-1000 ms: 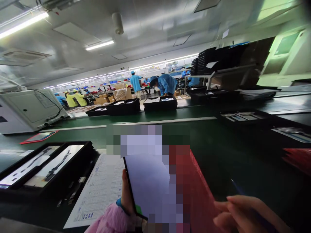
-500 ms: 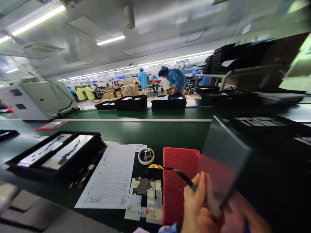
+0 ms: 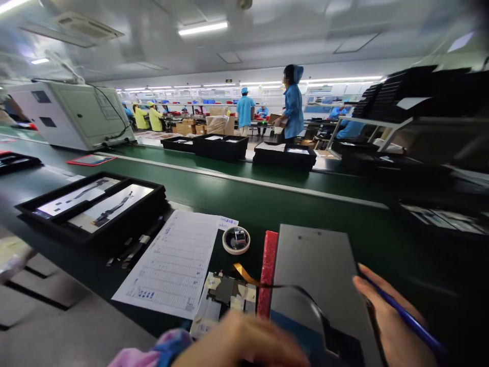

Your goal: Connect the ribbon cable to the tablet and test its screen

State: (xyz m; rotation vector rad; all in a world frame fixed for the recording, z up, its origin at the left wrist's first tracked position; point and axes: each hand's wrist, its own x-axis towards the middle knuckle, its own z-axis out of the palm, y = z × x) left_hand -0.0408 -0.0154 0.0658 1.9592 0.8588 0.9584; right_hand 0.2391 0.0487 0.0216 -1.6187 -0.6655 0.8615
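Observation:
A grey display panel [image 3: 321,275] lies flat on a red bubble-wrap pad [image 3: 267,270], with a thin black flex cable [image 3: 301,293] curving over it. My left hand [image 3: 244,344] is at the panel's near left corner, blurred, its fingers curled; what it grips is hidden. My right hand [image 3: 393,321] rests at the panel's right edge and pinches a blue pen [image 3: 408,318].
A printed sheet [image 3: 171,265], a small part on taped paper [image 3: 225,293] and a tape roll [image 3: 236,240] lie left of the pad. A black tray [image 3: 91,209] holds panels at left. More trays stand on the green belt [image 3: 267,201]. People in blue coats stand beyond.
The panel, held up in front of me a second ago, has swung to the right and come down flat on the red pad. My view has turned left and downward.

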